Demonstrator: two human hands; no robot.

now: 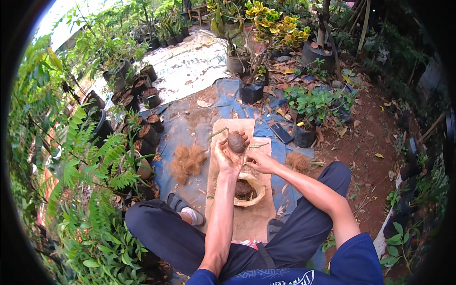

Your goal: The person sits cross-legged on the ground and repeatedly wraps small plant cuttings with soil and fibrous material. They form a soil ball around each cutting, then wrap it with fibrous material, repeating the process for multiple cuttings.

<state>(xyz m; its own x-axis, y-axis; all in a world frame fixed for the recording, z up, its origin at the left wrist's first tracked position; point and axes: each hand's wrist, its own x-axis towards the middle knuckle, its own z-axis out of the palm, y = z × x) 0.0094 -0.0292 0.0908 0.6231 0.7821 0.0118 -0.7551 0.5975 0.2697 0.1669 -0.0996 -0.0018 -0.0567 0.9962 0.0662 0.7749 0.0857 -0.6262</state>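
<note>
A round brown ball of soil [237, 142] rests in the upturned palm of my left hand [227, 156], its fingers curled around the far side. A thin green stem [218, 133] shows beside the ball; whether it is joined to the ball I cannot tell. Just right of the left palm is my right hand [263, 162], its fingers bent inward; whether they pinch something small cannot be seen. Below both hands stands an open plastic bag [262, 190] with dark soil [244, 188] inside. It sits on a cardboard sheet [249, 222].
Clumps of brown fibre [187, 162] lie left on a blue tarp [165, 181], and another fibre clump [298, 161] lies right. A phone [281, 133] lies near a potted shrub [304, 133]. Several black plant pots [146, 133] line the left side.
</note>
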